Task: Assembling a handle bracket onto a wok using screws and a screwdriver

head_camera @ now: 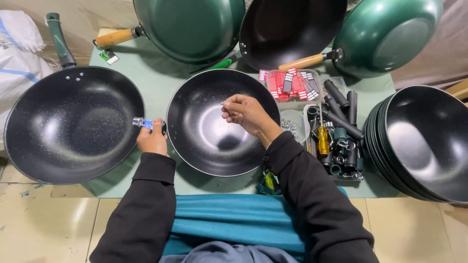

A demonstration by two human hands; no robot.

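A handleless black wok (222, 122) is steadied on a green worktop (161, 80) by two bare hands, seen from above.

The left hand (152, 139) is closed at the wok's left rim, its grip pinched on a small blue and silver bracket (142, 122) held against the rim. The right hand (246, 113) is held over the wok's bowl, its fingers curled shut on a tiny silver part that is too small to identify. A finished black wok with a green handle (73, 124) is seen just to the left. To the right, a tray of black handles (341, 129) with a yellow screwdriver (323, 139) is seen, and beyond it a stack of black woks (419, 141). Green woks (192, 27) are leaned at the back.
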